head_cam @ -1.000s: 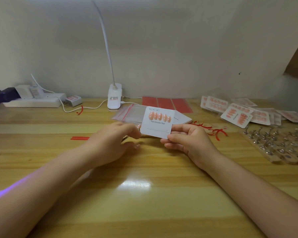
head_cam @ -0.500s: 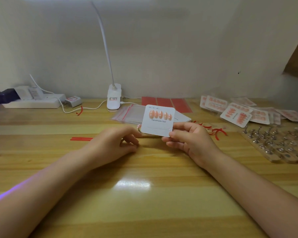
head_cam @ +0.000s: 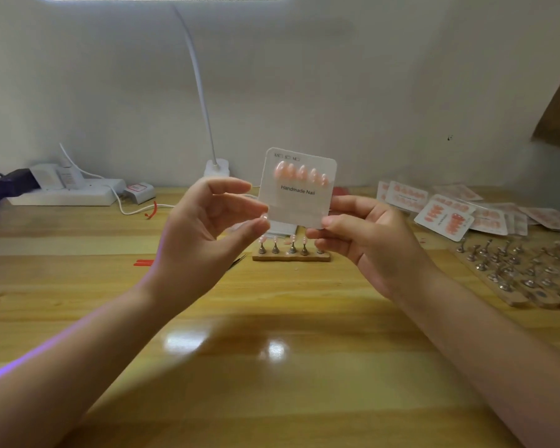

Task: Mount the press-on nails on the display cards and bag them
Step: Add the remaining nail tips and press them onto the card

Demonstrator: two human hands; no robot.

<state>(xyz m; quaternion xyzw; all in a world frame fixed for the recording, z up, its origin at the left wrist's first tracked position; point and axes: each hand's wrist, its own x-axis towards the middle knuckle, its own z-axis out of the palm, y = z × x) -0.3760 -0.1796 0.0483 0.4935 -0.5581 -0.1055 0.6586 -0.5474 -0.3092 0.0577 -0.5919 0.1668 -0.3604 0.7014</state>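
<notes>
One head-worn camera looked forward and slightly down across the tabletop (head_cam: 272,367) toward the back wall (head_cam: 369,76), close above both forearms.

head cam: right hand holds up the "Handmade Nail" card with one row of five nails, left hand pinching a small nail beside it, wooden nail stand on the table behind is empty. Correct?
Not quite: the wooden nail stand isn't empty; the head view shows nails on its pegs. The rest holds: right hand holds the card, left hand pinches a nail.
</notes>
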